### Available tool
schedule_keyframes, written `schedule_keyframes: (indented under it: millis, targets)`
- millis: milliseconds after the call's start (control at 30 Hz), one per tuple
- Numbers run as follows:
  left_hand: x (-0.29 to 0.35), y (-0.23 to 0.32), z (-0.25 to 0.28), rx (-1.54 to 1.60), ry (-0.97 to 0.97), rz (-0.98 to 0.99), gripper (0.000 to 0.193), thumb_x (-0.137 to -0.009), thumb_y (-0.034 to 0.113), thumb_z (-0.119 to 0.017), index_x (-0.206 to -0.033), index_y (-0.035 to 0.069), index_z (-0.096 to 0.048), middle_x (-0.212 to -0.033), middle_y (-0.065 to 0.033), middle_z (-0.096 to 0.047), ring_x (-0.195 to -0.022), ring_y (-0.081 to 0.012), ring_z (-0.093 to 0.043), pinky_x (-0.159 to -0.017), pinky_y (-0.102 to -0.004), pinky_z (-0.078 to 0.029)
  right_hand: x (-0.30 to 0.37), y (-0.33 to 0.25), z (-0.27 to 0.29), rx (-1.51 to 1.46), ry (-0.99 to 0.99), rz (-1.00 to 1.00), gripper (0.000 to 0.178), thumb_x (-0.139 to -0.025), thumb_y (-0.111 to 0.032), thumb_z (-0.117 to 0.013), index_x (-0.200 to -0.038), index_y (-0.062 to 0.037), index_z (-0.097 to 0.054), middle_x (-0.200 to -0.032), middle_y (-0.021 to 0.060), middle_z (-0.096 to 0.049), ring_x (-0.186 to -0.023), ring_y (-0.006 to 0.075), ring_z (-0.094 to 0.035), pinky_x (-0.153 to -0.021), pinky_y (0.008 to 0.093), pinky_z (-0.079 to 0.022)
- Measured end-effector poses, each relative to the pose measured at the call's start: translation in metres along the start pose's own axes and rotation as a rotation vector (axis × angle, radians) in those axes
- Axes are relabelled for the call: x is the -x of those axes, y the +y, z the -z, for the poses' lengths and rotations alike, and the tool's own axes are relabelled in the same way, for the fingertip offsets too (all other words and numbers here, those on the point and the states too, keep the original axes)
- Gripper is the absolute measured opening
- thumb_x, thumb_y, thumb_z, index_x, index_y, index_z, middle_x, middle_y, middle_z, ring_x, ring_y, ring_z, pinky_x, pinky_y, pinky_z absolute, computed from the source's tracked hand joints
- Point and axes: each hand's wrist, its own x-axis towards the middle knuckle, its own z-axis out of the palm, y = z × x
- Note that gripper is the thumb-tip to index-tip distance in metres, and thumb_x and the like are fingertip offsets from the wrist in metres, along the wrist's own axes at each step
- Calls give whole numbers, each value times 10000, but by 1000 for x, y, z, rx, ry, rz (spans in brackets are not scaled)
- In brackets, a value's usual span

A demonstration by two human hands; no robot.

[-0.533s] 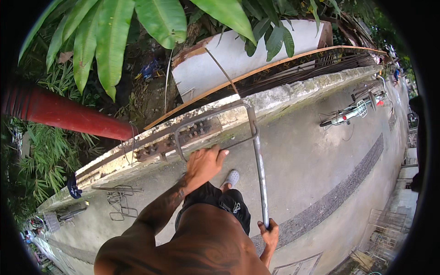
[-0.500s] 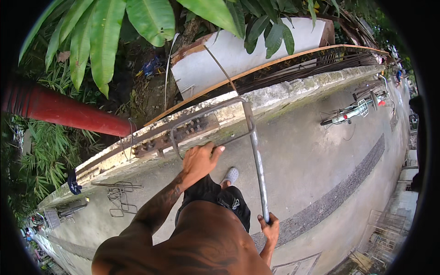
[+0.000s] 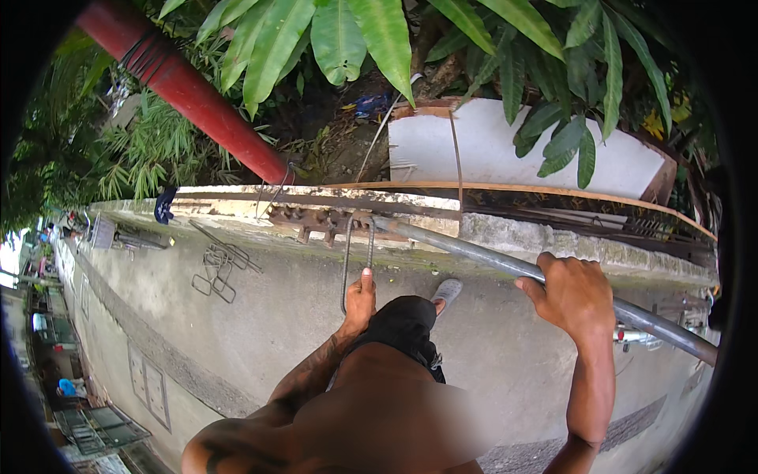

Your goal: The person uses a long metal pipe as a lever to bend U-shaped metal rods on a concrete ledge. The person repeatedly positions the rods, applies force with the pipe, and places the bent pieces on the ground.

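My left hand [image 3: 361, 302] is closed around the lower part of a bent steel rod [image 3: 346, 265], thumb pointing up along it. The rod's upper end meets a rusty bending jig with several pegs [image 3: 308, 221] on top of the low wall. My right hand [image 3: 575, 299] grips a long grey metal pipe [image 3: 466, 251] from above. The pipe slants from the jig out to the right, and its near end sticks out past my right hand. Whether the rod runs inside the pipe cannot be seen at the jig.
A low concrete wall [image 3: 545, 241] crosses in front of me. Beyond it are a red post [image 3: 213, 110], a white board [image 3: 521, 146] and hanging leaves [image 3: 379, 39]. Bent rod frames [image 3: 221, 268] lie on the ground at left. A bicycle [image 3: 636, 338] is partly hidden behind the pipe.
The pipe has swung from pointing toward me to slanting out rightward. My right hand went up with it, now gripping from above. My left hand still holds the rod; the view has turned.
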Motion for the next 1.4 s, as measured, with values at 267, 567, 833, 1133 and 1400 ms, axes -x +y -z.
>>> schedule_keyframes:
  millis: [267,567,833,1133,1400]
  targets:
    - [-11,-35,-67,-37,338,-212,606,-1021,620,-423,-641,151,-370,-527,54,-336,-404,-65,-309,-352,-282,-226,-86,56,23,46,-292,246,383,-960,-376,-621,-1094,-17,-606,-800,232,-711,-776,413,-709,-821,537,-521]
    - [-11,-35,-94,-366,506,-214,579,-1060,461,-432,-895,-65,-607,-741,-274,-567,-698,-359,-604,-685,-462,-479,-95,166,-107,-127,-447,299,411,-905,-371,-677,-1130,-71,-507,-836,252,-691,-794,483,-666,-738,571,-514]
    - [-10,-22,-128,-596,688,-144,589,-1048,479,-438,-853,-29,-663,-724,-308,-637,-742,-521,-645,-669,-549,-528,-6,412,-84,-309,-398,165,323,-919,-278,-676,-1069,4,-634,-806,276,-657,-730,479,-581,-685,497,-489]
    - [5,40,-110,-1089,893,18,601,-971,571,-530,-816,30,-740,-783,-264,-693,-749,-437,-701,-655,-540,-539,48,478,-219,-417,-237,-120,418,-958,-368,-642,-1055,39,-643,-901,263,-663,-856,407,-630,-797,475,-496]
    - [-13,-10,-75,-987,865,-90,620,-989,586,-488,-886,31,-743,-802,-277,-686,-802,-485,-676,-702,-550,-533,42,421,-302,-548,-134,117,435,-911,-444,-711,-927,-17,-631,-738,212,-588,-664,384,-565,-642,473,-466]
